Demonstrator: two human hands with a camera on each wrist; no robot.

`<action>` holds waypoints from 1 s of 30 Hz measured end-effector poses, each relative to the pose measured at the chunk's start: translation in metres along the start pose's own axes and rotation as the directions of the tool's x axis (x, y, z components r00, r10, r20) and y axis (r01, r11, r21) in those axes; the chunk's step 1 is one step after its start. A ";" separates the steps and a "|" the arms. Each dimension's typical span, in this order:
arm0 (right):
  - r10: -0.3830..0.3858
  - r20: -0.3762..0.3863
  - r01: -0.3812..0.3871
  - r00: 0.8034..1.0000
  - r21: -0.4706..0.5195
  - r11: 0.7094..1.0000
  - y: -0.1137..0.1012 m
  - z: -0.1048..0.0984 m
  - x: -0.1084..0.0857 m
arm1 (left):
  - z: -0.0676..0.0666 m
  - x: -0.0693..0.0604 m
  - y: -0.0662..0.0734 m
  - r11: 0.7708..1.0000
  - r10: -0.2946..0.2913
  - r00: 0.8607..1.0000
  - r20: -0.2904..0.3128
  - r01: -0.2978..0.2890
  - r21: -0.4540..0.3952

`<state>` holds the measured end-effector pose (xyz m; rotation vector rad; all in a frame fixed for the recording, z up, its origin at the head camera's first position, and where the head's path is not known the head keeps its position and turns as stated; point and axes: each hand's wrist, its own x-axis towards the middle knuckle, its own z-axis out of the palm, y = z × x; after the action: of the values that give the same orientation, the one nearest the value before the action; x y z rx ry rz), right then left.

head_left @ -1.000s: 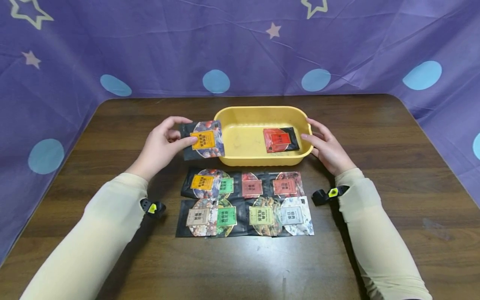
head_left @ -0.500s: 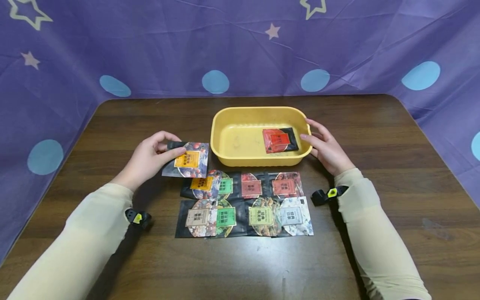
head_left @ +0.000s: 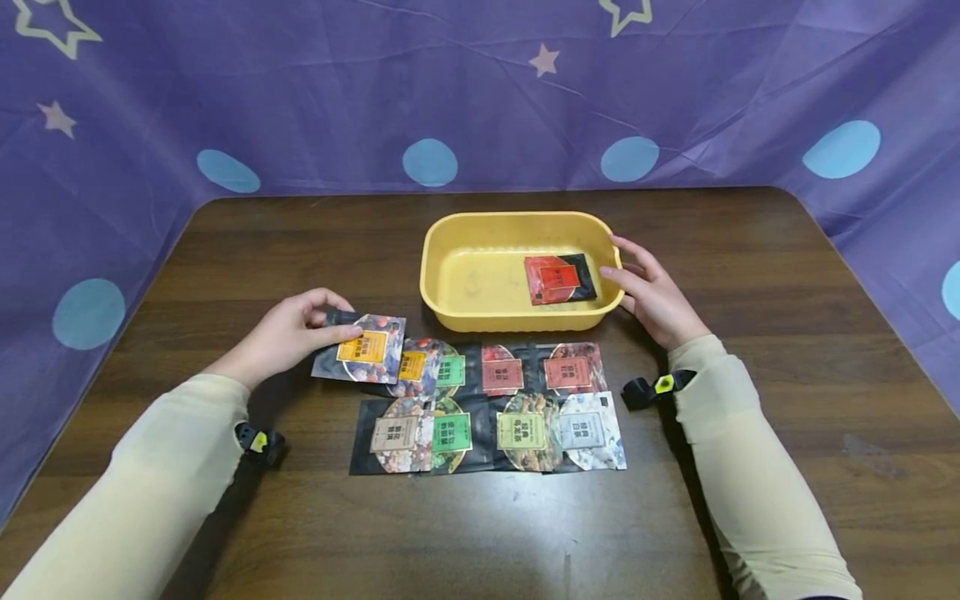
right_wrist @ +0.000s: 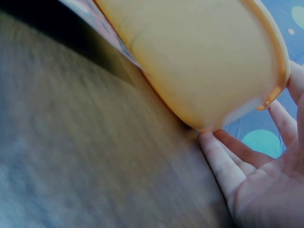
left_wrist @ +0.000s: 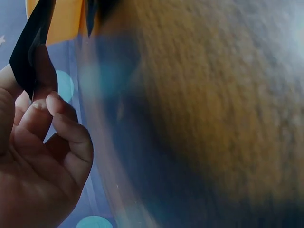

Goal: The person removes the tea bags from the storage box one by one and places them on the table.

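Note:
My left hand (head_left: 279,340) pinches a dark sachet with an orange label (head_left: 369,348) between thumb and fingers. In the left wrist view the sachet (left_wrist: 29,52) shows edge-on. It overlaps the left part of a matching orange-labelled sachet (head_left: 422,363) in the head view; whether they touch I cannot tell. With the thumb over the rim and fingers against the outside, my right hand (head_left: 654,298) holds the right end of a yellow plastic basin (head_left: 468,322). Inside that basin, toward its right end, lies a red-and-black sachet (head_left: 558,279).
Two rows of overlapping sachets lie in front of the basin, among them a beige-labelled one (head_left: 397,433), a green-labelled one (head_left: 452,433) and a pale blue one (head_left: 585,431). The wooden table (head_left: 757,283) ends at a purple curtain (head_left: 495,100).
My left hand has carried the orange-labelled sachet from beside the basin's left end toward me and left, down over the back row's left end. The right hand stays at the basin.

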<state>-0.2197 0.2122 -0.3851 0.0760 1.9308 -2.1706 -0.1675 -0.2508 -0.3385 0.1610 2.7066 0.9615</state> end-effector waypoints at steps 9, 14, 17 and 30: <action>-0.012 0.004 0.012 1.000 0.001 1.000 -0.001 0.000 0.000 | 0.000 0.002 -0.008 0.994 -0.021 0.996 0.081 0.012 0.108; -0.018 0.008 0.018 1.000 0.011 1.000 -0.001 -0.001 0.000 | 0.002 0.004 -0.009 0.985 -0.015 0.995 0.097 -0.002 0.173; -0.020 0.010 0.020 1.000 0.016 1.000 0.000 -0.001 0.000 | 0.002 0.004 -0.008 0.978 -0.017 0.996 0.092 -0.003 0.210; -0.016 0.010 0.016 1.000 0.020 1.000 0.001 -0.001 0.000 | 0.003 0.005 -0.005 0.962 0.003 0.994 0.108 -0.032 0.271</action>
<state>-0.2200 0.2129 -0.3858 0.0535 1.9107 -2.1970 -0.1711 -0.2518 -0.3453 0.2812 2.7291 0.5616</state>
